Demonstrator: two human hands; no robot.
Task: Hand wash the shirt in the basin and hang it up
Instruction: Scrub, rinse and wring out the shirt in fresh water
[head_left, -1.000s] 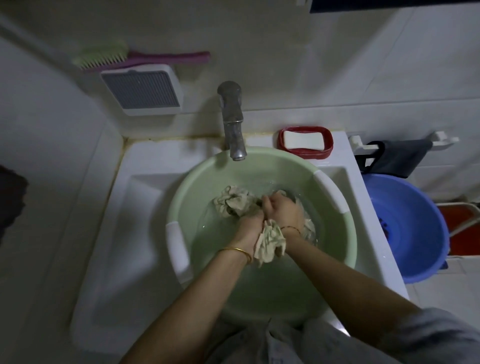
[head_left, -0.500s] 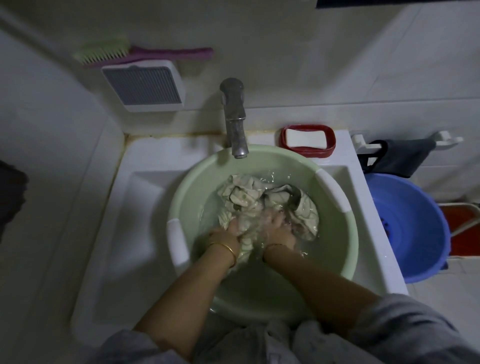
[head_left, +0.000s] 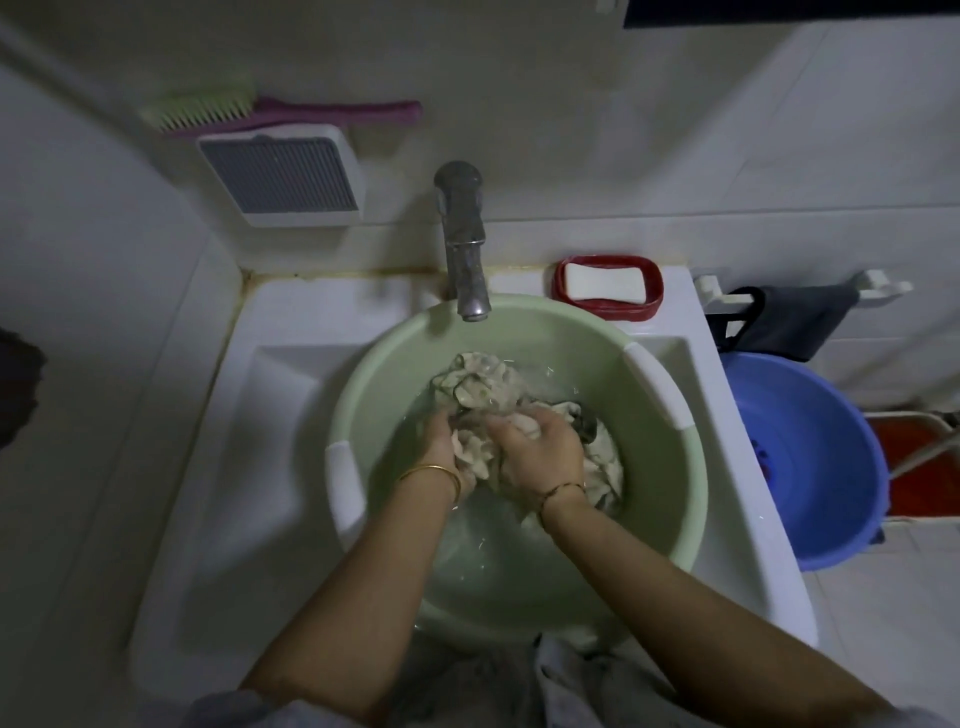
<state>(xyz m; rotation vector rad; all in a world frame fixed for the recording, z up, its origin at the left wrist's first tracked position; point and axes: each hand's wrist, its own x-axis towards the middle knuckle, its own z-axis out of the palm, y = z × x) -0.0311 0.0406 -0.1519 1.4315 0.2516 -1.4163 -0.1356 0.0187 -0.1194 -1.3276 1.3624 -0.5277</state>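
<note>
A wet, crumpled beige shirt (head_left: 480, 384) lies bunched in the water of a pale green basin (head_left: 670, 499) that sits in the white sink. My left hand (head_left: 441, 447), with a gold bangle at the wrist, grips a fold of the shirt from the left. My right hand (head_left: 540, 452) lies over the bunch with its fingers curled round the cloth. The two hands press together on the fabric at the basin's middle. Part of the shirt is hidden under my hands and under the water.
A metal tap (head_left: 465, 249) stands over the basin's far rim. A red soap dish (head_left: 608, 286) holds a white bar behind the basin. A blue bucket (head_left: 831, 467) stands at the right, a dark cloth (head_left: 789, 322) hanging above it. A brush (head_left: 270, 111) lies on a wall vent.
My hands lifted a wrung fold of shirt above the water a second ago, plunged it under, and now squeeze the bunch again slightly to the right.
</note>
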